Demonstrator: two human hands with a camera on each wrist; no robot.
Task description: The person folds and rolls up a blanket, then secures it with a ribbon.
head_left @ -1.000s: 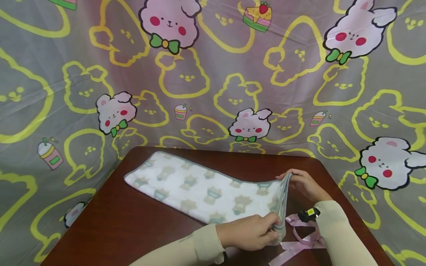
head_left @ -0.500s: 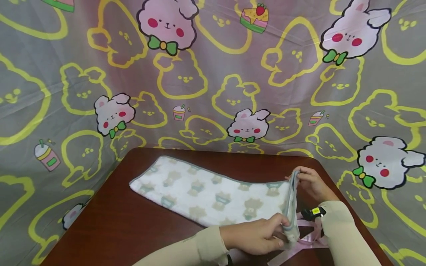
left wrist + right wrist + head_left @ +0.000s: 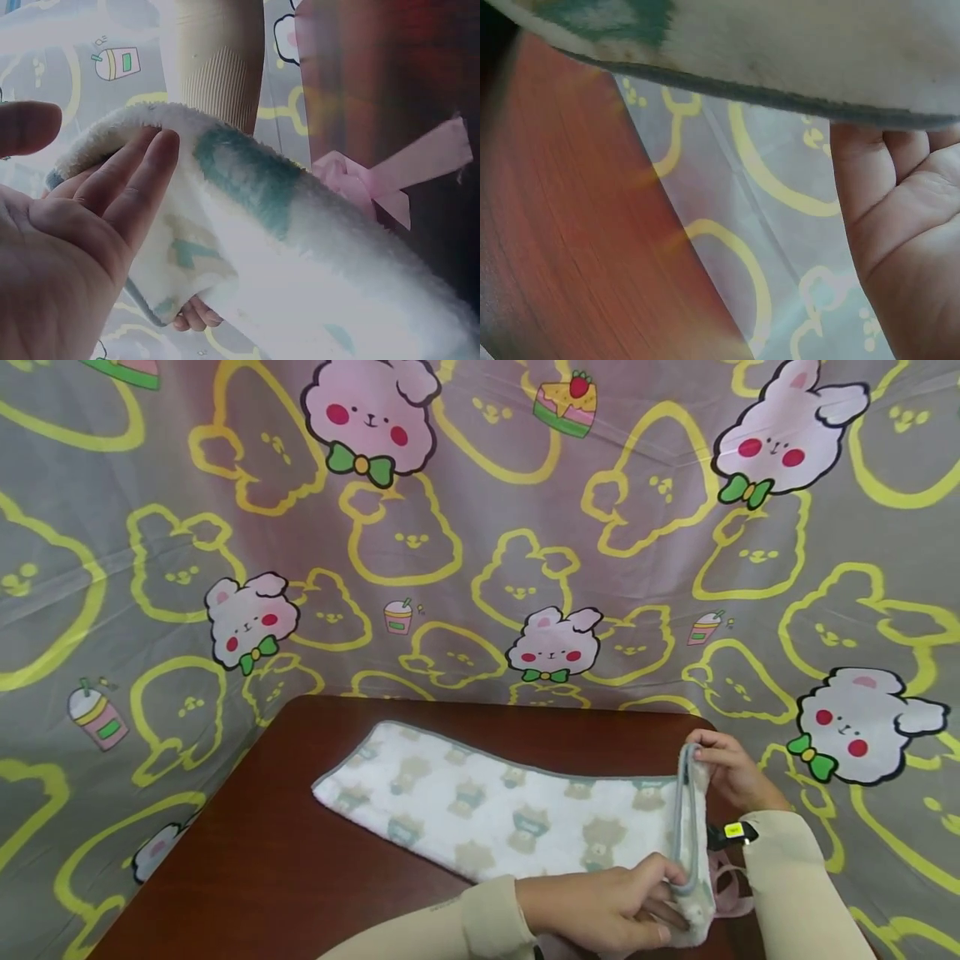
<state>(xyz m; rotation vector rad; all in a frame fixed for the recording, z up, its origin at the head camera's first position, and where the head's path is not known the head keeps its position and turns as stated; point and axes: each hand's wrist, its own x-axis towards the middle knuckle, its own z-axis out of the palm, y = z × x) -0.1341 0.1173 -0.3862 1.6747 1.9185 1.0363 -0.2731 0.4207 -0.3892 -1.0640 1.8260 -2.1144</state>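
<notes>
A white fleecy towel (image 3: 495, 814) with beige and green bear prints and grey edging lies folded in a long strip across the table. Its right end is raised, and the folded layers gape a little there. My left hand (image 3: 600, 906) grips the near corner of that end; in the left wrist view, fingers (image 3: 142, 180) lie against the fleece with the thumb apart from them. At the far corner, my right hand (image 3: 738, 772) pinches the grey edging, and in the right wrist view its fingertips are hidden behind the towel (image 3: 795, 67).
A pink ribbon (image 3: 729, 889) lies loosely looped on the dark red-brown table (image 3: 225, 868), partly under the raised towel end and beside my right sleeve. Grey curtain cloth (image 3: 450, 527) with cartoon rabbits hangs behind and around the table.
Both hands have drawn the towel to the right, its left end sliding along the table. The right end now covers more of the ribbon, and the layers there gape wider.
</notes>
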